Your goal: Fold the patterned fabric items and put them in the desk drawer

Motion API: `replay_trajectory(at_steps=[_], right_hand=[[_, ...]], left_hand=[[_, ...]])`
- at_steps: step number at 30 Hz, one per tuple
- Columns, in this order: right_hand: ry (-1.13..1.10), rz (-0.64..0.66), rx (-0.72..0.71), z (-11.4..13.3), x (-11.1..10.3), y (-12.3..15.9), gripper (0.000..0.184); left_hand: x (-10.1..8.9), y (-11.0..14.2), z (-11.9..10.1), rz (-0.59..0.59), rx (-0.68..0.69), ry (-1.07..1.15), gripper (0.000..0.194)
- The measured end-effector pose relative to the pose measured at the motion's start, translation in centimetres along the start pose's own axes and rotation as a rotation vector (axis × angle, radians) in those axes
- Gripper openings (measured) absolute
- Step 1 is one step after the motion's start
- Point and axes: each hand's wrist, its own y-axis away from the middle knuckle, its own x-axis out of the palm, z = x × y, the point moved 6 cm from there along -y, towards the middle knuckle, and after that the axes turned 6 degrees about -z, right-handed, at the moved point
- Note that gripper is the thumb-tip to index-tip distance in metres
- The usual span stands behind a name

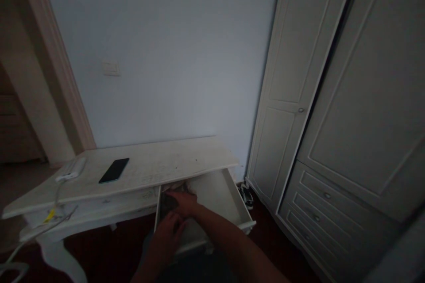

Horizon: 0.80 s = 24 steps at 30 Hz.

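A white drawer [229, 194] is pulled out from the table, and both my hands reach into its left part. My right hand [185, 203] lies across a dark, soft-looking item [168, 204], its fingers bent over the item's far side. Close in front of it is my left hand [171, 224], fingers curled near the item's front edge. What exactly the fingers grip is hard to see in the dim light. A crumpled, pale brownish piece [179, 185], perhaps fabric, shows behind my right hand.
On the white table [172, 159] lie a dark phone [114, 170] and a white power strip [72, 169] with a cable hanging down. A shoe [246, 195] stands on the floor by the grey wardrobe [282, 97]. A doorway is at left.
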Motion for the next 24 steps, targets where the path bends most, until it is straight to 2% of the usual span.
replay_trajectory(at_steps=[3,6,9,11,13,16,19,22,24], right_hand=[[-0.123,0.003,-0.072,-1.1,-1.4,2.5,0.090],[-0.199,-0.022,-0.142,-3.5,-3.8,7.7,0.083],[-0.059,-0.035,-0.084,-6.2,-5.4,14.4,0.062],[0.081,-0.013,-0.056,-7.3,-5.6,18.4,0.056],[0.199,-0.017,-0.047,-7.8,-5.3,21.1,0.055],[0.292,-0.098,-0.005,-8.4,-4.3,22.4,0.039],[0.325,-0.177,0.020,-9.0,-2.5,21.7,0.024],[0.395,-0.254,-0.057,-9.7,-0.5,20.9,0.025],[0.458,-0.315,-0.140,-10.5,0.8,20.7,0.027]], left_hand=[[0.1,-1.4,1.4,0.006,-0.080,-0.126,0.038],[0.8,-2.6,1.4,0.061,-0.075,-0.285,0.084],[2.3,-3.7,0.9,0.227,-0.064,-0.399,0.111],[3.3,-4.6,0.4,0.298,-0.050,-0.456,0.119],[4.1,-5.8,-0.2,0.298,-0.018,-0.497,0.119],[5.3,-7.8,-1.2,0.256,0.009,-0.519,0.104],[6.2,-9.3,-2.1,0.213,0.012,-0.523,0.081],[6.4,-9.3,-2.2,0.177,0.041,-0.497,0.069],[6.4,-8.3,-1.9,0.220,0.145,-0.430,0.074]])
